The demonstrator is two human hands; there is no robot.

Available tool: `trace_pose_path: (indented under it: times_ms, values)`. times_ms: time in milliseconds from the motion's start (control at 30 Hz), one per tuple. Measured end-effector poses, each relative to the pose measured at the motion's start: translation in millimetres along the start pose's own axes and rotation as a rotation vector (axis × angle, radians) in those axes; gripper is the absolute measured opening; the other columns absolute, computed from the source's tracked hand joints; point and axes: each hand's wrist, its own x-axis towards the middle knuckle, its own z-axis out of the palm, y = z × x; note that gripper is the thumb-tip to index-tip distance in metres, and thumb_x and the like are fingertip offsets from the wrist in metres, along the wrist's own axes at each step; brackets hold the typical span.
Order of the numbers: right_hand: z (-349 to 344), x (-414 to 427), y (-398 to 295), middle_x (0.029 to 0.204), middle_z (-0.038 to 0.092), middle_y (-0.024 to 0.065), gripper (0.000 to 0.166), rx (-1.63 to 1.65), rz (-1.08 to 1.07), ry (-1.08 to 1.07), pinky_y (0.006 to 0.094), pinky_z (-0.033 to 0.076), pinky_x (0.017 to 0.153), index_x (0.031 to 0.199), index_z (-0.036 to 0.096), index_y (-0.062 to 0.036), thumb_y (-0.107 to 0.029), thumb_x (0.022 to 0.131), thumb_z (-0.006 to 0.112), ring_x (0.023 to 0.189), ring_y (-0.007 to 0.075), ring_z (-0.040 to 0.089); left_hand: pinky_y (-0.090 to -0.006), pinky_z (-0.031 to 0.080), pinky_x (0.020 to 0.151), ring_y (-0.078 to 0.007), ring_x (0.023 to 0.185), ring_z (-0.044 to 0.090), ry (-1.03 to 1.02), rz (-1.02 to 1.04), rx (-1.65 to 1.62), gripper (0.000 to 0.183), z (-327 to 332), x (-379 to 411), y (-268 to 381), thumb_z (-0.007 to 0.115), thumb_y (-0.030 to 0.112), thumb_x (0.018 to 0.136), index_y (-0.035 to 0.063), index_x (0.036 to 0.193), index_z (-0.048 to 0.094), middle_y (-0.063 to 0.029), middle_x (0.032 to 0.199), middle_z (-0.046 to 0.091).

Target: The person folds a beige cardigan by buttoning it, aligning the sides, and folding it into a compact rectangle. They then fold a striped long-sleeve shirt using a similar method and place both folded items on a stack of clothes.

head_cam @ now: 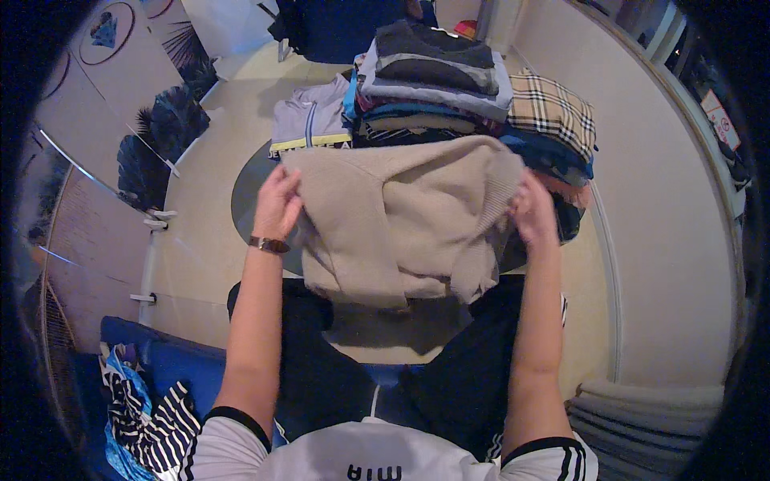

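A beige knit sweater (355,210), partly folded, hangs between my two hands in front of my knees. My left hand (278,204), with a dark-strapped watch on the wrist, grips its upper left corner. At the opposite side my right hand (532,204) grips the edge by a ribbed band; the fingertips are partly hidden by blur and cloth. Just behind the sweater rises a tall stack of folded clothes (433,99), topped by dark and grey garments. A lilac-grey zip garment (307,114) with a yellow stripe lies left of that stack.
Right of the stack, a beige checked garment (550,108) tops another pile. A round dark table (252,192) shows at the left. Striped and blue clothes (156,421) lie on the blue seat (162,349) at lower left. Grey ribbed fabric (646,415) is at lower right, below the wall (649,180).
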Motion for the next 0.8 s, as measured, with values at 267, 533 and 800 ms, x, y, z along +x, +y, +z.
trace_pose_path:
  times_ms: [267, 533, 800]
  values:
    - [92.3, -3.9, 102.3, 0.092, 0.068, 0.0235, 0.059, -1.740, 0.003, 0.380, 0.0402, 0.051, 0.073, 0.113, 0.059, 0.0048, -0.038, 0.075, 0.072, 0.084, 0.0378, 0.066, -0.0247, 0.045, 0.052, -0.0089, 0.060, 0.051, 0.182, -0.444, 0.704, 0.020, -10.7, -6.5, -46.2, 0.068, 0.022, 0.089, 0.0030, 0.091, 0.061, 0.0005, 0.073, 0.056]
    - [21.7, 41.8, 6.5, 0.098, 0.067, 0.0100, 0.022, -0.506, -0.330, 0.396, 0.0275, 0.052, 0.074, 0.105, 0.063, 0.0014, 0.002, 0.087, 0.051, 0.083, 0.0162, 0.064, -0.0305, 0.051, 0.088, -0.0173, 0.097, 0.062, 0.162, -0.019, -0.117, 0.019, -13.2, 41.4, -54.8, 0.052, 0.007, 0.096, 0.0013, 0.113, 0.056, -0.0077, 0.108, 0.064]
    - [28.7, -5.2, 39.2, 0.081, 0.069, 0.0186, 0.053, -1.488, -0.087, 0.482, 0.0383, 0.052, 0.068, 0.098, 0.066, 0.0020, -0.049, 0.085, 0.065, 0.077, 0.0274, 0.068, -0.0328, 0.049, 0.091, -0.0202, 0.111, 0.058, 0.110, -0.149, 0.428, 0.047, -11.9, 36.5, -52.3, 0.060, 0.006, 0.090, -0.0031, 0.133, 0.043, -0.0140, 0.124, 0.058]
